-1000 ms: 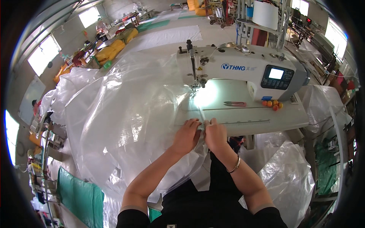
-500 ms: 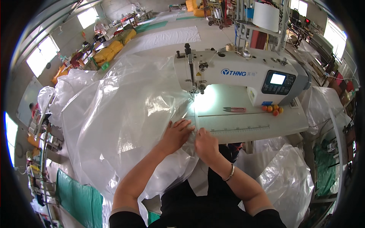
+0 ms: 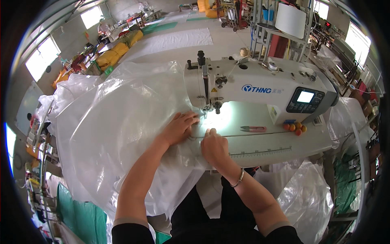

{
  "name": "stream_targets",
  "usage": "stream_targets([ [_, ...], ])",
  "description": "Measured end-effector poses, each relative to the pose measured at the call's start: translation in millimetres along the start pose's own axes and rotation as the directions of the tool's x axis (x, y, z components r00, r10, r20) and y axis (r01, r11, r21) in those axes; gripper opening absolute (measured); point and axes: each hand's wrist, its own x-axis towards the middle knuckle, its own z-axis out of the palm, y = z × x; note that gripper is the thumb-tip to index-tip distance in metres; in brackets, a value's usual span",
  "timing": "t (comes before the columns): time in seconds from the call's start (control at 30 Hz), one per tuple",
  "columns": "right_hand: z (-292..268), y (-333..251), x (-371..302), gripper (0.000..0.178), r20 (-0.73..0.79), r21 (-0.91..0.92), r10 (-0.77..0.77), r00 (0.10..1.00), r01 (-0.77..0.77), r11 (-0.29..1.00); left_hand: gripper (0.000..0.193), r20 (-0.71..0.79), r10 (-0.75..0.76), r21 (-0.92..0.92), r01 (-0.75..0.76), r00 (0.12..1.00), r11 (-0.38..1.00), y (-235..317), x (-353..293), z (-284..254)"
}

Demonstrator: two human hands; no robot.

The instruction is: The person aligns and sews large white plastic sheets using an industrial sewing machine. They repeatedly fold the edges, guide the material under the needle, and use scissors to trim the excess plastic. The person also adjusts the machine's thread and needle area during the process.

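A large translucent plastic sheet (image 3: 101, 122) spreads over the left of the sewing table (image 3: 284, 142), its right edge running toward the needle of a white sewing machine (image 3: 239, 81). My left hand (image 3: 178, 129) lies flat on the sheet, fingers stretched toward the presser foot (image 3: 207, 114). Just to its right, closer to me, my right hand (image 3: 215, 147) is closed with fingertips pinched at the sheet's edge. What lies inside that pinch is mostly hidden. A lamp lights the area around the needle.
Thread snips (image 3: 253, 129) and several small orange fruits (image 3: 298, 128) rest on the table, right of my hands. A ruler scale (image 3: 262, 152) runs along the front. More plastic sheeting (image 3: 302, 195) hangs at the lower right. A white thread cone (image 3: 291, 20) stands behind the machine.
Both hands have moved forward, closer to the needle, and the sheet's edge has shifted with them. The view has shifted slightly, so the machine sits lower in the picture.
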Motion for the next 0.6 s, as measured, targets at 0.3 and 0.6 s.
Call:
stream_targets([
  [0.3, 7.5, 6.6, 23.9, 0.030, 0.126, 0.049, 0.044, 0.991, -0.051, 0.997, 0.035, -0.047, -0.040, 0.032, 0.041, 0.998, 0.999, -17.6, 25.1, -6.1],
  [0.6, -1.0, 77.0, 52.1, 0.023, -0.067, 0.731, 0.302, 0.951, -0.160, 0.664, 0.038, 0.039, -0.125, -0.044, 0.127, 0.991, 0.991, 76.4, 15.7, -2.8],
])
